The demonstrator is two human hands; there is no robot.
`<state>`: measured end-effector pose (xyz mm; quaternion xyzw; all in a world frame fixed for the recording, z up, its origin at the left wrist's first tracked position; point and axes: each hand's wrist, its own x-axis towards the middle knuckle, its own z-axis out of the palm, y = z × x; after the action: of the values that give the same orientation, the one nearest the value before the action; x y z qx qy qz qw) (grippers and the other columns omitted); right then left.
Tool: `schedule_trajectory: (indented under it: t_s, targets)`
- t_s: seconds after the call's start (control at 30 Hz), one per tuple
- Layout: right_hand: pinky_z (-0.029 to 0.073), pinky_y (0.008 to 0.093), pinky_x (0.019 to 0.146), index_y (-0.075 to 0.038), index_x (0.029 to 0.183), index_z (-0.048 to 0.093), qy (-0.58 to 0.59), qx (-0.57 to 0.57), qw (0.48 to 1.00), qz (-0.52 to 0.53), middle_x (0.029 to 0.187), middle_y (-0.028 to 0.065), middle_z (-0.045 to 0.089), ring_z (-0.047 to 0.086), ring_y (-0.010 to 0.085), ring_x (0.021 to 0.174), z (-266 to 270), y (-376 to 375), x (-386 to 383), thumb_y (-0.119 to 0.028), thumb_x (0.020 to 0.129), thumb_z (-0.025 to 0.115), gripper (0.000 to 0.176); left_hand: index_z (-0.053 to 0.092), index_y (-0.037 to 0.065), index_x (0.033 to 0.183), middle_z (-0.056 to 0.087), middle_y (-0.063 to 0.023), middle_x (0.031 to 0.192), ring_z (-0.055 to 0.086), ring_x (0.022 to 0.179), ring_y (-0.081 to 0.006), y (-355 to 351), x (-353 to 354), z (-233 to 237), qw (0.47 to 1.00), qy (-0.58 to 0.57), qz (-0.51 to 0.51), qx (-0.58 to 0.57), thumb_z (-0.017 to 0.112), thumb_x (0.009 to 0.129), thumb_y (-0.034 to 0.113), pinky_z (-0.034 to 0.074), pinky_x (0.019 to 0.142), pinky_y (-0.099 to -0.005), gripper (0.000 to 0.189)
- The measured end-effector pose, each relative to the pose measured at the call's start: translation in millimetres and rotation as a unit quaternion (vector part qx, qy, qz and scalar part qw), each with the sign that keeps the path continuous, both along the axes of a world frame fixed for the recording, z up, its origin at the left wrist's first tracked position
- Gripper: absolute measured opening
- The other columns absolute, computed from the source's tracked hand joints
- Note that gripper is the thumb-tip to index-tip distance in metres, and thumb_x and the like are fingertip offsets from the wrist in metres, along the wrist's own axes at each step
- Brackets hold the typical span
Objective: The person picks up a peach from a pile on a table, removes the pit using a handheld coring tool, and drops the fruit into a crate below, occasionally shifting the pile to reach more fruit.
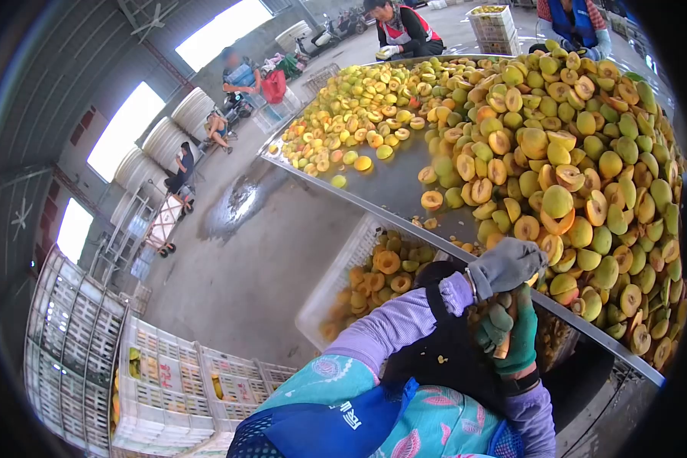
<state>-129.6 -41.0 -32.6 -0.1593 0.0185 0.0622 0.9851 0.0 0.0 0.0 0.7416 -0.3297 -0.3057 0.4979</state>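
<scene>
My left hand (509, 267), in a grey glove, is closed at the table's near edge. A piece of yellow stone fruit (537, 279) shows at its fingers. Just below it, my right hand (514, 330), in a green glove, is wrapped round a light-brown wooden handle (501, 348). Whatever is at the handle's other end is hidden. Beyond my hands, a big heap of yellow-green stone fruit (557, 202), much of it halved with brown hollows, lies on the metal table (393, 183). Small pulp scraps (441, 359) rest on my dark apron.
A white crate (313, 317) of fruit halves stands beneath the table edge. Stacked crates (164, 382) rise at lower left. Two co-workers (406, 32) (575, 27) sit across the table. Other people (240, 76) are farther back. A wet patch (240, 200) marks the floor.
</scene>
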Motion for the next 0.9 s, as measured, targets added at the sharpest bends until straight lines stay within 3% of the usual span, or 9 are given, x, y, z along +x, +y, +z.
schedule_trajectory:
  t_s: [0.07,0.17,0.2,0.3,0.33,0.47,0.6,0.7,0.9]
  targets:
    - [0.031,0.0246,0.035,-0.017,0.085,0.046,0.035,-0.092,0.994,-0.047,0.053,-0.0052,0.037,0.034,0.0091,0.037,7,2,0,-0.054,0.097,0.039,0.04,0.066,0.001,0.097,0.066,-0.0017,0.08,0.06,0.075,-0.0097,-5,-3,-10,0.994,0.023,0.072,-0.076,0.056,0.094,0.019,0.049,0.073,-0.0227,0.021]
    - [0.035,0.026,0.038,-0.016,0.082,0.048,0.015,0.004,0.999,0.032,0.052,-0.0045,0.036,0.032,0.0106,0.036,11,-21,1,-0.05,0.099,0.038,0.039,0.067,0.0,0.091,0.063,0.0006,0.079,0.06,0.075,-0.0097,-18,27,-34,0.938,-0.324,-0.122,0.01,0.053,0.094,0.015,0.049,0.071,-0.0254,0.021]
    - [0.032,0.0254,0.038,-0.016,0.08,0.046,0.008,0.043,0.998,0.035,0.053,-0.0051,0.035,0.03,0.0107,0.036,20,-20,1,-0.05,0.1,0.034,0.041,0.066,0.004,0.088,0.063,-0.0086,0.078,0.062,0.074,-0.0195,-24,40,-37,0.769,-0.606,-0.203,-0.021,0.051,0.091,0.012,0.048,0.069,-0.0303,0.017]
    - [0.03,0.0254,0.036,-0.016,0.079,0.046,-0.004,0.125,0.99,0.061,0.053,-0.0055,0.035,0.03,0.0105,0.036,19,-23,6,-0.049,0.101,0.031,0.042,0.068,0.005,0.088,0.066,-0.0105,0.082,0.065,0.082,-0.0252,0,21,3,0.927,-0.301,-0.146,-0.169,0.052,0.089,0.013,0.049,0.073,-0.032,0.017]
    - [0.028,0.0251,0.035,-0.017,0.074,0.045,-0.002,0.096,0.993,0.068,0.051,-0.0058,0.034,0.032,0.01,0.036,20,-21,9,-0.049,0.101,0.029,0.045,0.069,0.005,0.09,0.066,-0.0085,0.082,0.064,0.08,-0.0214,1,17,-18,0.984,-0.011,-0.031,-0.175,0.048,0.094,0.018,0.049,0.072,-0.0308,0.025]
    - [0.032,0.0271,0.037,-0.016,0.072,0.043,-0.016,0.117,0.979,0.167,0.049,-0.0032,0.034,0.034,0.0133,0.037,15,-7,16,-0.047,0.1,0.036,0.042,0.063,0.001,0.1,0.065,-0.0103,0.081,0.063,0.073,-0.019,38,-2,-22,0.882,0.364,0.166,-0.25,0.049,0.094,0.044,0.053,0.068,-0.0309,0.046]
    - [0.033,0.0268,0.039,-0.016,0.079,0.047,-0.027,0.118,0.969,0.214,0.055,-0.0027,0.04,0.037,0.0122,0.041,11,5,13,-0.05,0.099,0.038,0.041,0.061,0.003,0.103,0.065,-0.0142,0.086,0.063,0.062,-0.0216,58,-6,-13,0.927,0.259,0.173,-0.21,0.058,0.091,0.039,0.053,0.054,-0.0322,0.038]
    - [0.032,0.0262,0.039,-0.017,0.083,0.051,-0.01,0.124,0.977,0.173,0.056,-0.0028,0.043,0.04,0.0115,0.043,9,12,16,-0.052,0.098,0.038,0.041,0.062,0.0,0.1,0.065,-0.0137,0.078,0.063,0.063,-0.0203,52,19,-27,0.977,-0.127,0.097,-0.142,0.056,0.091,0.039,0.054,0.058,-0.0305,0.04]
    - [0.035,0.0273,0.045,-0.016,0.088,0.048,-0.073,0.223,0.954,0.187,0.054,-0.0082,0.038,0.034,0.0085,0.04,10,5,22,-0.048,0.101,0.033,0.038,0.062,0.003,0.101,0.067,-0.0098,0.09,0.063,0.072,-0.0165,49,-3,-13,0.846,0.439,0.221,-0.206,0.043,0.095,0.038,0.052,0.062,-0.027,0.04]
